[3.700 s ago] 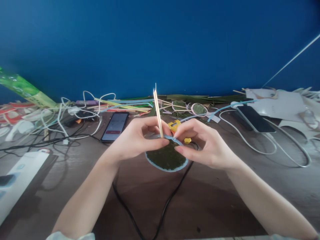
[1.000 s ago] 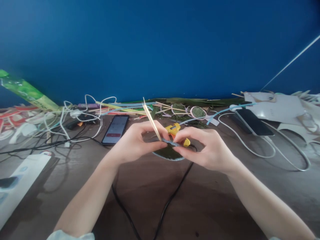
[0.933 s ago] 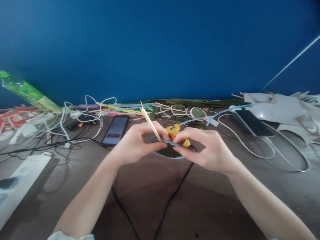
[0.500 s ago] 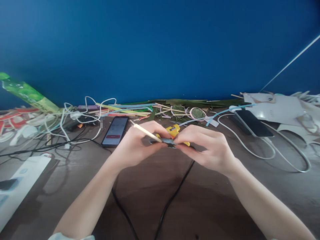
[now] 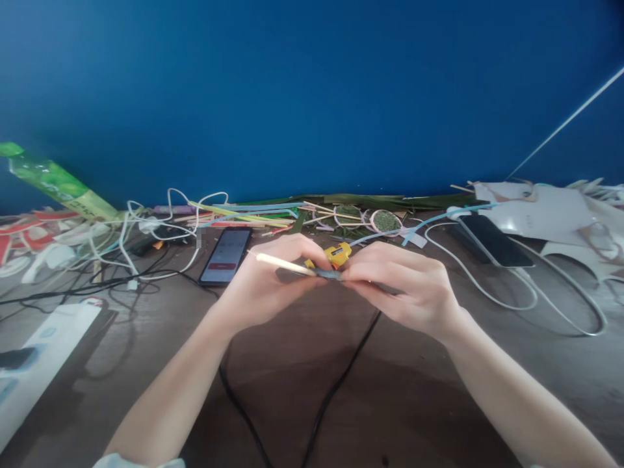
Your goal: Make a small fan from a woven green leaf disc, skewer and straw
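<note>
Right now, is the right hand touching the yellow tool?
Cannot tell: in the head view, the right hand overlaps part of the yellow tool, hiding any contact or gap.

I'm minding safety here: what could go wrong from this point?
The yellow tool shows just beyond the right hand, which might bump it. The pale stick juts across the left hand and could get knocked. The black cord runs over the table and might get snagged.

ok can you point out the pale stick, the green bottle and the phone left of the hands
Pale stick (image 5: 284, 262): head view, midway along its visible length.
Green bottle (image 5: 58, 182): head view, middle of its body.
Phone (image 5: 227, 255): head view, on its screen.
</note>
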`<state>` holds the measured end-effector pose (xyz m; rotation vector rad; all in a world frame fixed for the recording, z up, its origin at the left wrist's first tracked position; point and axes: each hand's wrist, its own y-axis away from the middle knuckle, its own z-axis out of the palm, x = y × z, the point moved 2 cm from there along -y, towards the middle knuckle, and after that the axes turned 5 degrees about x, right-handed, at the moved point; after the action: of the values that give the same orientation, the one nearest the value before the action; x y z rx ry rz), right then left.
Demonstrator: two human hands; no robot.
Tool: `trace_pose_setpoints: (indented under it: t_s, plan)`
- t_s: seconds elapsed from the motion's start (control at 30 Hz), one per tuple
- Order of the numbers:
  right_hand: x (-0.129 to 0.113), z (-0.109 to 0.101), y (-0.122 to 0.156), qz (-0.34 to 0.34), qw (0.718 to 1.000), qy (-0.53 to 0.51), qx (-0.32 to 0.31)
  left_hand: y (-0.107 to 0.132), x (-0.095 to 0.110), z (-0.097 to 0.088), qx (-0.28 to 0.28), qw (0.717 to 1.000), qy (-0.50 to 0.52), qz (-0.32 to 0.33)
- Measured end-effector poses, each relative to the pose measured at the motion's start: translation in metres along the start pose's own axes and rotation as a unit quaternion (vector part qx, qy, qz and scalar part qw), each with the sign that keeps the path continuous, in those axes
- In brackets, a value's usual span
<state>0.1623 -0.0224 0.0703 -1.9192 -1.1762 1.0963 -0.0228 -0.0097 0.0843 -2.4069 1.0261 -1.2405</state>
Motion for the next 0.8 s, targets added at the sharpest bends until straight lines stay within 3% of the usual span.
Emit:
trace_pose_setpoints:
  t_s: [0.8]
  plan:
    - [0.0001, 0.0018, -0.0008, -0.013, 0.999, -0.002, 0.032, -0.0012, 0.0039, 0.0004, 0.016, 1.000, 0.013, -0.011]
